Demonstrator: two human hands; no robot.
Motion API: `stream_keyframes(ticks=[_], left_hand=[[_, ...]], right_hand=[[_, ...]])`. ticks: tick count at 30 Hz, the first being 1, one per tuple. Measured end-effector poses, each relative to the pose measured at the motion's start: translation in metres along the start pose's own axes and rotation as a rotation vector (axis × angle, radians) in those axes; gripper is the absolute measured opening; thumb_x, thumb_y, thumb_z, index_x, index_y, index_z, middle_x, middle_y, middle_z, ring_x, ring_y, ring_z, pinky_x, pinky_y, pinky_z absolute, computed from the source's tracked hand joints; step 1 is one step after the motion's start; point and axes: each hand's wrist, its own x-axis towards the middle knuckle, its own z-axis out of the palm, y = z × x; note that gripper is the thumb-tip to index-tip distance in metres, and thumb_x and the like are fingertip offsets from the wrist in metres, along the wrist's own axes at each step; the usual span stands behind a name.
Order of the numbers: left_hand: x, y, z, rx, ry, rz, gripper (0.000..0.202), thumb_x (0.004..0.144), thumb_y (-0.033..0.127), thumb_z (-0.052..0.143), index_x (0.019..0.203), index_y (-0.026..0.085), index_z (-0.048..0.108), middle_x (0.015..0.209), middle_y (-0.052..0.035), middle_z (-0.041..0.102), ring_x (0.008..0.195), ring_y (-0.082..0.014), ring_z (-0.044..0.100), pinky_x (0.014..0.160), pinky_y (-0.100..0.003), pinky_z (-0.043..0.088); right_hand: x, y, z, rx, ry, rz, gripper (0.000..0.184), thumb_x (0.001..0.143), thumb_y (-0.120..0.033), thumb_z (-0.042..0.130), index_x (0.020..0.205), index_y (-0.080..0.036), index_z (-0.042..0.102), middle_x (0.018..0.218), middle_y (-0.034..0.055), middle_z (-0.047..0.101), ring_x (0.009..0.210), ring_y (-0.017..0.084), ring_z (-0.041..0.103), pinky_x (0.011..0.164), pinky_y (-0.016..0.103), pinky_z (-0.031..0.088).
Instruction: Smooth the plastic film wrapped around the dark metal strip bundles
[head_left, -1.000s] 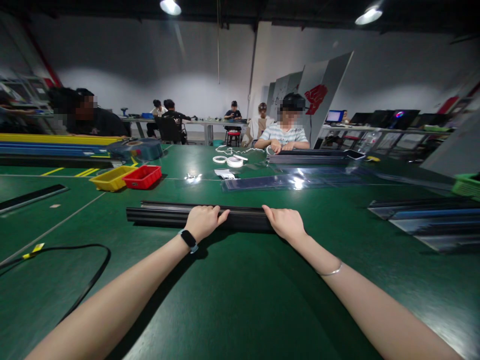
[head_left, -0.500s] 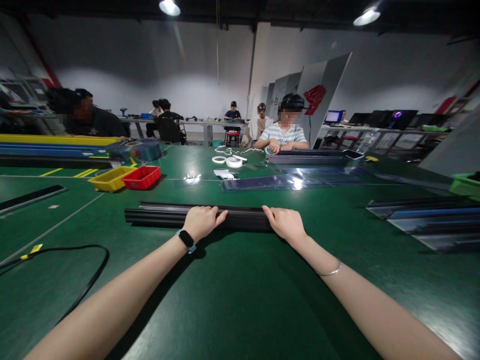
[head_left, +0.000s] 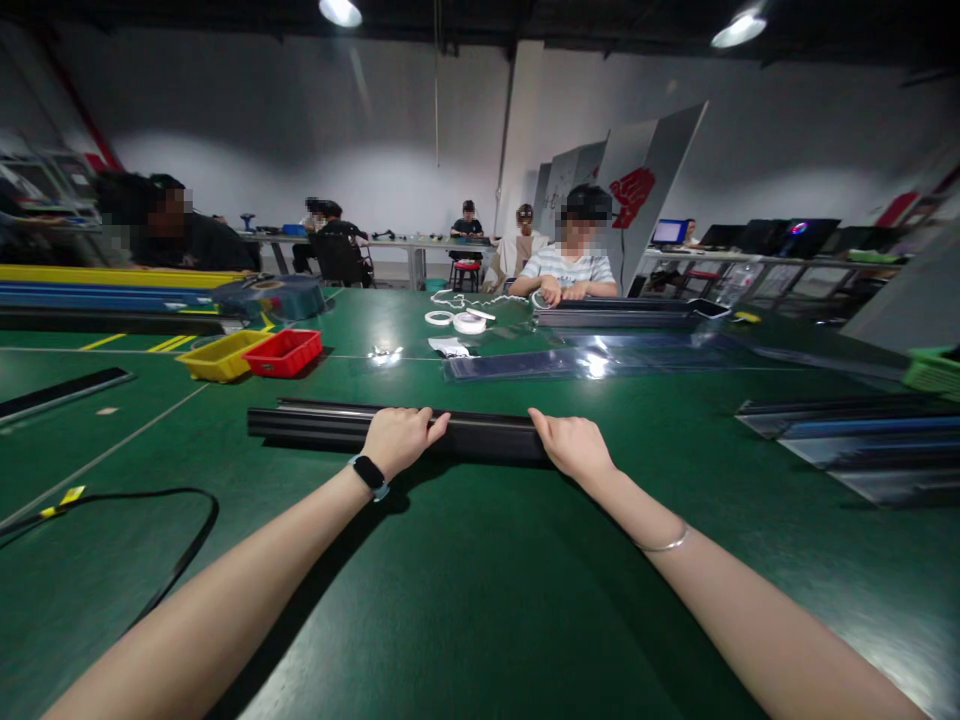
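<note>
A long black ribbed profile bar point(head_left: 487, 438) lies crosswise before me on the green table point(head_left: 480, 580). My left hand point(head_left: 397, 440) is closed over its middle, thumb along the near side and fingers over the far side, partly hidden. Near the bar's right end my right hand point(head_left: 576, 445) grips it the same way, its fingers mostly out of sight behind the bar. The left end of the bar sticks out well past my left hand.
Beyond the bar stand a yellow bin point(head_left: 223, 357) and a red bin point(head_left: 283, 353). Clear plastic film point(head_left: 517, 365) and white tape rolls point(head_left: 469, 321) lie further back. Wrapped strips point(head_left: 862, 440) are at right, a black cable point(head_left: 214, 510) at left. A co-worker point(head_left: 570, 262) sits opposite.
The bar has rolled or tilted slightly, so its upper face looks smoother and shinier. My left hand has shifted a little to the left and up; my right hand has barely moved.
</note>
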Motion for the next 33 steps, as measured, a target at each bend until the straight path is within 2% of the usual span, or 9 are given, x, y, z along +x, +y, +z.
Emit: stream_keyframes(ticks=[4, 9, 14, 19, 27, 33], left_hand=[[0.003, 0.0, -0.001, 0.014, 0.015, -0.042, 0.056, 0.087, 0.045, 0.021, 0.06, 0.015, 0.059, 0.055, -0.0078, 0.06, 0.055, -0.017, 0.057, 0.049, -0.026, 0.029], [-0.001, 0.002, -0.001, 0.027, 0.026, -0.015, 0.053, 0.087, 0.041, 0.022, 0.062, 0.016, 0.06, 0.057, -0.0074, 0.062, 0.056, -0.017, 0.058, 0.051, -0.026, 0.03], [-0.005, 0.002, 0.001, 0.029, 0.038, 0.01, 0.05, 0.088, 0.039, 0.022, 0.063, 0.017, 0.06, 0.059, -0.0064, 0.062, 0.057, -0.0177, 0.058, 0.051, -0.027, 0.03], [-0.006, 0.002, 0.002, 0.034, 0.036, 0.025, 0.048, 0.088, 0.037, 0.023, 0.064, 0.017, 0.06, 0.058, -0.0061, 0.062, 0.056, -0.018, 0.057, 0.051, -0.027, 0.029], [-0.004, 0.004, 0.0, 0.011, 0.036, 0.013, 0.049, 0.088, 0.038, 0.024, 0.064, 0.015, 0.059, 0.057, -0.0061, 0.061, 0.055, -0.017, 0.057, 0.051, -0.026, 0.028], [-0.012, 0.007, 0.0, -0.002, 0.028, 0.02, 0.047, 0.088, 0.038, 0.025, 0.062, 0.017, 0.058, 0.058, -0.0051, 0.06, 0.056, -0.0175, 0.056, 0.051, -0.027, 0.029]], right_hand=[[0.001, 0.001, -0.001, -0.014, -0.009, -0.01, 0.057, 0.089, -0.042, 0.017, 0.084, -0.012, 0.065, 0.068, 0.0124, 0.064, 0.062, 0.018, 0.06, 0.054, 0.024, 0.032], [-0.004, 0.0, 0.002, -0.008, 0.064, -0.042, 0.055, 0.089, -0.04, 0.017, 0.081, -0.014, 0.065, 0.066, 0.0093, 0.064, 0.059, 0.015, 0.058, 0.05, 0.022, 0.027], [-0.007, -0.015, -0.004, 0.007, 0.14, -0.034, 0.06, 0.089, -0.042, 0.016, 0.066, -0.014, 0.064, 0.063, 0.0091, 0.063, 0.06, 0.014, 0.057, 0.051, 0.022, 0.027], [-0.007, -0.028, -0.007, 0.048, 0.119, -0.065, 0.059, 0.089, -0.042, 0.016, 0.065, -0.017, 0.064, 0.063, 0.0066, 0.064, 0.059, 0.013, 0.057, 0.052, 0.022, 0.028], [-0.004, -0.024, -0.002, 0.028, 0.157, -0.077, 0.056, 0.089, -0.038, 0.02, 0.066, -0.013, 0.064, 0.059, 0.0081, 0.062, 0.052, 0.012, 0.055, 0.047, 0.024, 0.023], [-0.014, -0.028, -0.004, 0.063, 0.21, -0.107, 0.051, 0.089, -0.037, 0.022, 0.061, -0.015, 0.059, 0.057, 0.0051, 0.061, 0.052, 0.012, 0.053, 0.048, 0.024, 0.02]])
